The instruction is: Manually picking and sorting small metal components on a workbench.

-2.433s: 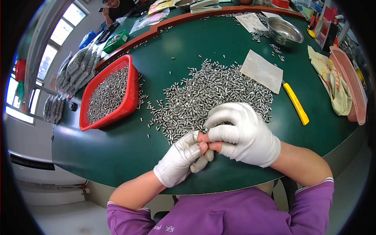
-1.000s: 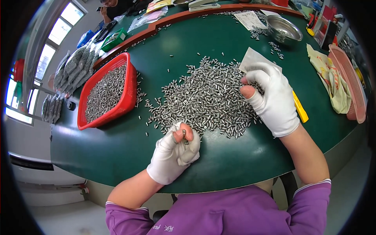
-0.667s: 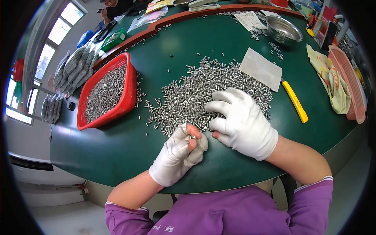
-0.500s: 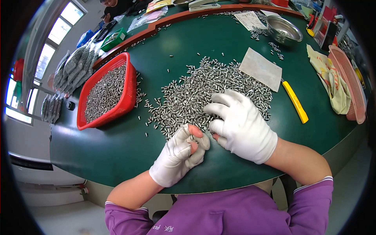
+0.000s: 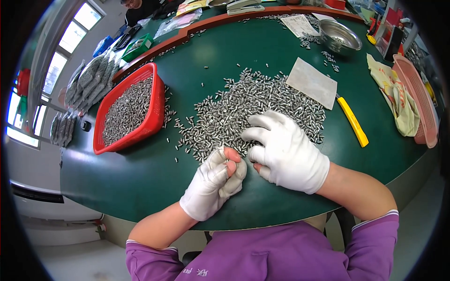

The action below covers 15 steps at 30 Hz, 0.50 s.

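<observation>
Green tabletop (image 5: 211,51), curved near edge; small metal parts (image 5: 229,112) heaped mid-table in front of me. My left hand (image 5: 210,186) is curled, thumb near index; right hand (image 5: 291,154) half-curled over the heap's near edge. Can't tell if either grips a part. Red basket (image 5: 157,112) of parts at left. Windows (image 5: 74,37) far left, person (image 5: 135,15) beyond.

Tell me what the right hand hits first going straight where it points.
The right hand would probably meet the metal pieces just ahead; its height above them is hard to judge.
</observation>
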Available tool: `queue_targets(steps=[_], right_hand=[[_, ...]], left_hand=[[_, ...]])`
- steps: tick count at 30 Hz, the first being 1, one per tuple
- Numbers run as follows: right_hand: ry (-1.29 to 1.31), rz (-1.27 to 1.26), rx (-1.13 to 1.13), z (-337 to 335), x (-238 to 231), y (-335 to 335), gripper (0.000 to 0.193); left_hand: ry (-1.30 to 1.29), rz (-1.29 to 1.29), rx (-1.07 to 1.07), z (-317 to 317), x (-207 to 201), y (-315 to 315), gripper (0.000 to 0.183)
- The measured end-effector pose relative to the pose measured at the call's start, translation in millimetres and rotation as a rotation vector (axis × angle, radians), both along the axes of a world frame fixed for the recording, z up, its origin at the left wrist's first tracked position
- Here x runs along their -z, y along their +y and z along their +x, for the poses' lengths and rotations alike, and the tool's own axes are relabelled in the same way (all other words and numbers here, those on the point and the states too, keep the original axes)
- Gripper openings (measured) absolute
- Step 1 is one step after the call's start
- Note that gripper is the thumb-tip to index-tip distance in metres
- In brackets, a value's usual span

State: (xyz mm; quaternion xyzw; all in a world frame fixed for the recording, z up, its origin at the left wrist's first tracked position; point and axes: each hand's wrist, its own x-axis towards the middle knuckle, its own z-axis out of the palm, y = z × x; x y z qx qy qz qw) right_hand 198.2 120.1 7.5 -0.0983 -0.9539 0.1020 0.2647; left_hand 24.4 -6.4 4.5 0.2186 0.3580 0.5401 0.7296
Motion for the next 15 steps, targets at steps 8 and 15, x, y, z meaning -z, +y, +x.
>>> queue_targets(steps=[8,15], right_hand=[[0.221,-0.324,-0.022,3.9,-1.0,1.0,0.016],[0.237,-0.510,-0.131,3.4,-0.1,-0.4,0.017]], left_hand=[[0.026,-0.043,0.066,0.7,-3.5,-1.4,0.024],[0.082,-0.041,0.061,3.6,0.1,-3.8,0.018]])
